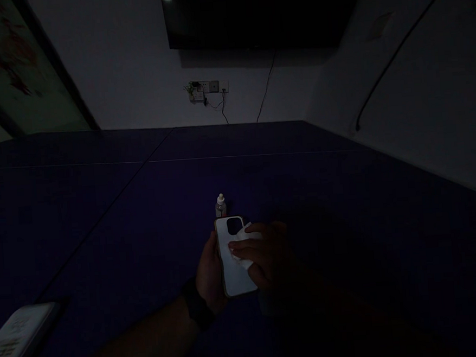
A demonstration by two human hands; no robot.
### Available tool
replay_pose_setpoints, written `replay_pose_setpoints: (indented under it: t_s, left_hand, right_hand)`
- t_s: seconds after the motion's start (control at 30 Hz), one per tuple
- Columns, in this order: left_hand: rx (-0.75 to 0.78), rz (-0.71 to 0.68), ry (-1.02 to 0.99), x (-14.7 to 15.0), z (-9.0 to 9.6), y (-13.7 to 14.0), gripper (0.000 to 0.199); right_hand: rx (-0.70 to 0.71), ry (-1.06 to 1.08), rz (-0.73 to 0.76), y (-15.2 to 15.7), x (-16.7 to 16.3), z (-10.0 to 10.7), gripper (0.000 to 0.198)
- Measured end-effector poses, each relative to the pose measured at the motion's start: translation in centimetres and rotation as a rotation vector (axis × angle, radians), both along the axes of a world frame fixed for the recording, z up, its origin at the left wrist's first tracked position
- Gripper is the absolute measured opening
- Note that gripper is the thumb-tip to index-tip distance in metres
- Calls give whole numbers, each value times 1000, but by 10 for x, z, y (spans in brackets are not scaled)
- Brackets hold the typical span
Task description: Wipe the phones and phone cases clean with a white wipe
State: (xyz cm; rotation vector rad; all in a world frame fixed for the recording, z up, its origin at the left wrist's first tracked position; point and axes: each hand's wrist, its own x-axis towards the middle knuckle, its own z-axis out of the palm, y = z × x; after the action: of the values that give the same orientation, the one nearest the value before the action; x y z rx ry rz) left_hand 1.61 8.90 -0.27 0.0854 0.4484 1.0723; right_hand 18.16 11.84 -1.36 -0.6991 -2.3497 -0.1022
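Note:
A pale phone case (233,279) with a dark rim and a dark camera cutout is held upright, its back towards me. My left hand (210,270), with a dark band on the wrist, is closed around the case's left edge. Against the back of the case my right hand (263,253) presses a crumpled white tissue (244,262), its fingers bent over it. Whether a phone sits inside the case I cannot tell. Just beyond the case stands a small clear bottle (221,206) with a white cap, its lower part hidden.
The room is very dark. A dark blue floor or mat (122,219) with seam lines spreads around. At the lower left lies a white box (19,338) with print. On the far wall are power sockets (211,88) with cords, below a large black screen (259,14).

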Motion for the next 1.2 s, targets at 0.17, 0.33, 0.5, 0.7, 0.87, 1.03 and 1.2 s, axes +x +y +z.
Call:
replay_pose_setpoints:
  t_s: [0.17, 0.33, 0.5, 0.7, 0.87, 1.03, 1.2]
  left_hand:
    - [-14, 12, 16, 0, -1, -1, 50]
    - [-9, -29, -84, -5, -14, 2, 42]
    - [-12, 9, -63, -4, -10, 4, 47]
    - [-90, 24, -2, -6, -8, 2, 44]
    - [-11, 22, -30, -10, -13, 6, 42]
    - [38, 86, 37, -6, -4, 8, 43]
    - [2, 45, 14, -8, -7, 8, 48]
  right_hand:
    - [-29, -91, -11, -6, -12, 3, 65]
    - [-94, -195, 114, -3, -9, 9, 65]
    - [-123, -219, 171, 4, 4, 12, 59]
    - [-113, -342, 270, -1, 4, 27, 60]
    - [-54, -331, 234, -3, -2, 25, 63]
    - [-16, -284, 92, 4, -2, 17, 61]
    - [69, -197, 136, 5, -5, 12, 44]
